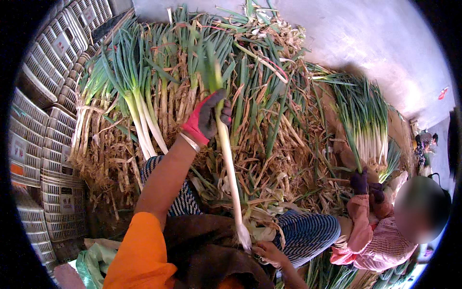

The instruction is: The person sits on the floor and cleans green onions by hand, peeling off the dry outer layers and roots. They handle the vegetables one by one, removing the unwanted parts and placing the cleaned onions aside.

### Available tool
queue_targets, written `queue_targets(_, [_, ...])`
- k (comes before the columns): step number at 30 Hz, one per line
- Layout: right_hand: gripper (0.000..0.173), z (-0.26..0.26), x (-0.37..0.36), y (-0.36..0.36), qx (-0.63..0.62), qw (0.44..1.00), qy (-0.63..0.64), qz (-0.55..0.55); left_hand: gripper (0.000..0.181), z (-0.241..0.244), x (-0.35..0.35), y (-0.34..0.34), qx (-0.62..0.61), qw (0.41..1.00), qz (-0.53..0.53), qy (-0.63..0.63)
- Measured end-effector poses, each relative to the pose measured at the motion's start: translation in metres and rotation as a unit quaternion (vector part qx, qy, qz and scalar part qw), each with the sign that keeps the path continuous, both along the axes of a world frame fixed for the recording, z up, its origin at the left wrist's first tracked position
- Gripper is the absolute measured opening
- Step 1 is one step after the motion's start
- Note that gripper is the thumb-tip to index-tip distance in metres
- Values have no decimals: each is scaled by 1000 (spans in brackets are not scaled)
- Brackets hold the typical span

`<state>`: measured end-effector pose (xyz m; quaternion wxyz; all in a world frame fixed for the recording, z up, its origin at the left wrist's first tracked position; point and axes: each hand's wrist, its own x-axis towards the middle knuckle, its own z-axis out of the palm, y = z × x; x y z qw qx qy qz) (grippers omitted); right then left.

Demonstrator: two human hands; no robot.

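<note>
My left hand (pixel 211 115), in a dark-palmed glove with a red cuff, is closed around the upper stalk of a long green onion (pixel 228 155). Its leaves point away from me, and the white shank slopes down towards my lap. My bare right hand (pixel 269 253) is at the root end, fingertips beside or touching the roots; whether they pinch them I cannot tell. Several white-stalked green onions (pixel 139 119) lean by my left knee. Before me stretches a heap of untrimmed green onions (pixel 180 79) with dry brown leaves and roots.
Stacked plastic crates (pixel 59 144) line the left side. A co-worker (pixel 375 238) sits at the right, gloved hands on an onion, near a row of cleaned green onions (pixel 368 126). A pale wall (pixel 353 32) stands behind. Husks (pixel 267 216) lie by my knees.
</note>
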<state>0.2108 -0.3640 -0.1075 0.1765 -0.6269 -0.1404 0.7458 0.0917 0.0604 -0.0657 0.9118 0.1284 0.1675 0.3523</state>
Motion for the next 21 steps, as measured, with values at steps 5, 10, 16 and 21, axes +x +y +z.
queue_targets(5, [27, 11, 18, 81, 346, 891, -290, 51, 22, 3, 12, -25, 30, 996, -89, -5])
queue_targets(10, [17, 42, 1, 208, 552, 781, -287, -46, 25, 14, 18, -48, 80, 987, -91, 110])
queue_targets(16, [17, 23, 2, 247, 560, 782, -254, -103, 28, 19, 20, -56, 121, 975, -85, 164])
queue_targets(21, [15, 58, -16, 227, 577, 741, -331, -92, 29, 11, 20, -50, 157, 952, -46, 260])
